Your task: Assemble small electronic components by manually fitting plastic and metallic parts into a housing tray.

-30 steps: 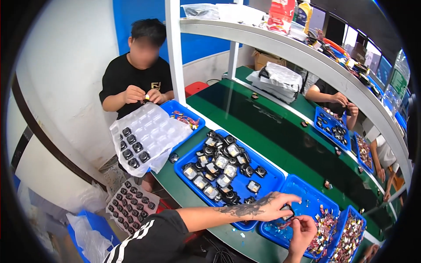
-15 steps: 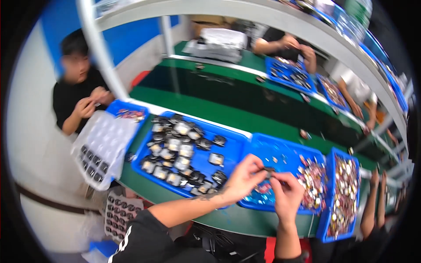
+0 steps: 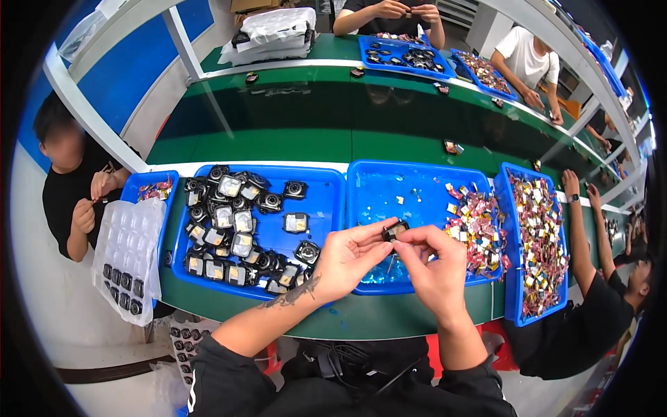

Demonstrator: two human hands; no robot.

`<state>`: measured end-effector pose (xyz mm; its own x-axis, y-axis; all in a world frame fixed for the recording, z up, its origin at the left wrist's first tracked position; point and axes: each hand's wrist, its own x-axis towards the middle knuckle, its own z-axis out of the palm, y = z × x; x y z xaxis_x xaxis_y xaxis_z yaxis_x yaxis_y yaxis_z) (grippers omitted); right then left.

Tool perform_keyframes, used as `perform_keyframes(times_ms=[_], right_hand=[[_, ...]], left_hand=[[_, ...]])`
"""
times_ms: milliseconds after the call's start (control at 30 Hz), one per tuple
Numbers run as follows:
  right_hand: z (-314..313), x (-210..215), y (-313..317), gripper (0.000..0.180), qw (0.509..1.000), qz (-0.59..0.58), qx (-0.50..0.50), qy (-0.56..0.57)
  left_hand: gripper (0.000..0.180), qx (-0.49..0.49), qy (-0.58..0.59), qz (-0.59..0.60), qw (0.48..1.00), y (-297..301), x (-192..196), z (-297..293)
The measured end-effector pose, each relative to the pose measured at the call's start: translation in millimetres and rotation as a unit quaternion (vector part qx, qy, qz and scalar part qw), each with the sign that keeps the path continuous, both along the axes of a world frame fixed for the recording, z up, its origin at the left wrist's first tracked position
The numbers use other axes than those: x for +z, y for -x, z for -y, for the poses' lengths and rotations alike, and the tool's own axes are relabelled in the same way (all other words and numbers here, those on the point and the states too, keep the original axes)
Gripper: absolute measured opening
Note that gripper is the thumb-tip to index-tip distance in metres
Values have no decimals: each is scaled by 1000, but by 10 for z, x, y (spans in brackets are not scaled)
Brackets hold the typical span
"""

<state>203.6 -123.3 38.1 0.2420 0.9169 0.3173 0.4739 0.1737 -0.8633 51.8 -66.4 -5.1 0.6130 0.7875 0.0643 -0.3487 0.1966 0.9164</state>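
Observation:
My left hand (image 3: 351, 263) grips a small black watch-like casing (image 3: 397, 230) between thumb and fingers. The fingertips of my right hand (image 3: 438, 270) are pinched at the casing's right and lower edge, and whatever small part they may hold is hidden. Both hands are above the near half of a blue tray (image 3: 356, 201) with red-and-white wired parts (image 3: 479, 226) heaped on its right side and blue film scraps (image 3: 384, 272) near its front. Left of that, another blue tray (image 3: 326, 191) bears a pile of similar black casings (image 3: 240, 222), some showing pale square panels.
On the right stands a blue tray (image 3: 513, 306) full of wired parts. A clear blister tray (image 3: 125, 236) with several casings lies far left, near a seated person (image 3: 69, 181). Other people work across the green table (image 3: 271, 128) and at right. A white frame post (image 3: 182, 42) rises behind.
The head view has shifted and sharpened, so the trays sit higher and further left. My hands stay together on the casing, which now shows more of its face.

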Motion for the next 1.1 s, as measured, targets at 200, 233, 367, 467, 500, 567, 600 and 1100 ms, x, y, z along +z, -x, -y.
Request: perform_keyframes(times_ms=[200,233,367,467,500,567,600,1100], right_hand=[[-20,0,-37,6,1000,14,5,-14],[-27,6,-39,6,999,24,15,-19],[-36,10,-71,5,999,25,19,8],[-34,16,-78,5,999,35,21,-8],[-34,19,-81,5,998,43,28,-22],[-34,-7,-88,5,998,44,27,-26],[-30,-16,-89,5,998,47,28,-30],[276,-64,-63,38,999,-33,17,33]], left_hand=[[42,-11,-23,-3,1000,-25,-21,-18],[42,-17,-22,-8,1000,-18,-20,-17],[39,2,-31,-22,999,-21,-8,9],[38,3,-26,-20,999,-27,-25,26],[39,-5,-7,-12,1000,-28,-13,23],[40,-14,13,-4,1000,-27,-9,21],[40,-17,9,-9,1000,-26,-13,20],[41,71,61,16,995,-46,83,-35]])
